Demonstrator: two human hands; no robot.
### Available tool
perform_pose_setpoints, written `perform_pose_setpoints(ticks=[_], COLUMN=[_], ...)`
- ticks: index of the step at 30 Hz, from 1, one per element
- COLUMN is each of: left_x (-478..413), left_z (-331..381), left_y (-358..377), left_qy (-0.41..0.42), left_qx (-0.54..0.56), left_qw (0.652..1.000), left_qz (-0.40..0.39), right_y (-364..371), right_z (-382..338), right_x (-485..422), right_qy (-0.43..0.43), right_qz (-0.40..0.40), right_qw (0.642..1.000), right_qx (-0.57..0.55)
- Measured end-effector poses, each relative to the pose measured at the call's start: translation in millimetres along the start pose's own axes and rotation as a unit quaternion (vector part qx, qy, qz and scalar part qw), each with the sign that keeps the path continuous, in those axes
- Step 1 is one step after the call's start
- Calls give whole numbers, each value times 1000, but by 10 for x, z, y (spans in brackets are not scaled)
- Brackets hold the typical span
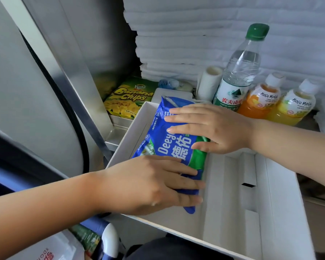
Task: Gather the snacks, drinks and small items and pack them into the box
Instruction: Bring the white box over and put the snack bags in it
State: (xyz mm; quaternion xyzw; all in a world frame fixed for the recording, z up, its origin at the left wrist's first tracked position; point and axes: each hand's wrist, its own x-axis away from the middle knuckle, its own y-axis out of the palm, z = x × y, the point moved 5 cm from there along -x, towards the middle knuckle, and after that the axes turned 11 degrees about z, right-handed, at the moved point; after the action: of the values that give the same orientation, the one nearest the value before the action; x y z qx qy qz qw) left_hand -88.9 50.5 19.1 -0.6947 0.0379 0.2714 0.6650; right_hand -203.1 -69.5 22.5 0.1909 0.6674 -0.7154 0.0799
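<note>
A: Where is the blue-and-green plastic packet (176, 145) with the white lettering?

B: It is inside the open white cardboard box (233, 199), in the wide compartment on the box's 9 o'clock side. It lies slanted, and its sealed far end reaches the box's wall at 12 o'clock.

A: And the 2 hands?

B: The left hand (148, 182) lies flat on the packet's 6 o'clock end, fingers straight and close together, pointing to 3 o'clock. The right hand (214, 126) lies flat on the 12 o'clock half, fingers straight and a little spread, pointing to 9 o'clock, with the thumb along the green edge. Neither hand pinches the packet. I cannot tell whether the left thumb tucks under it.

A: What else is in the box?

B: A white card insert (231, 177) folded into long ridges, on the 3 o'clock side.

A: And outside it?

B: At 1 o'clock stand 3 bottles. The tall clear plastic water bottle (240, 72) has a green cap. Toward 3 o'clock from it are a small orange drink bottle (259, 102) and a small yellow drink bottle (293, 109), both white-capped and side by side. An upright white paper roll (208, 83) stands at 12 o'clock, just beside the water bottle. At 11 o'clock a yellow-and-green banana chips bag (128, 102) stands against a metal wall. A stack of folded white sheets (195, 34) rises behind everything.
</note>
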Motion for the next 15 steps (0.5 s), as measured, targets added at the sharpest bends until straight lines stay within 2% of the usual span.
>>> perform_pose_setpoints(ticks=[10, 14, 15], left_x=[-132, -123, -100], left_z=[78, -2, -22], left_y=[-59, 109, 207], left_qy=[-41, -133, -157], left_qx=[79, 152, 165], left_qw=[996, 979, 972], left_qz=[-23, -37, -61], right_y=[65, 285, 351], right_z=[-66, -79, -67], right_x=[20, 49, 68], right_qy=[-15, -15, -9], right_qz=[-62, -133, -161], right_qw=[996, 990, 986], right_qx=[-67, -47, -41])
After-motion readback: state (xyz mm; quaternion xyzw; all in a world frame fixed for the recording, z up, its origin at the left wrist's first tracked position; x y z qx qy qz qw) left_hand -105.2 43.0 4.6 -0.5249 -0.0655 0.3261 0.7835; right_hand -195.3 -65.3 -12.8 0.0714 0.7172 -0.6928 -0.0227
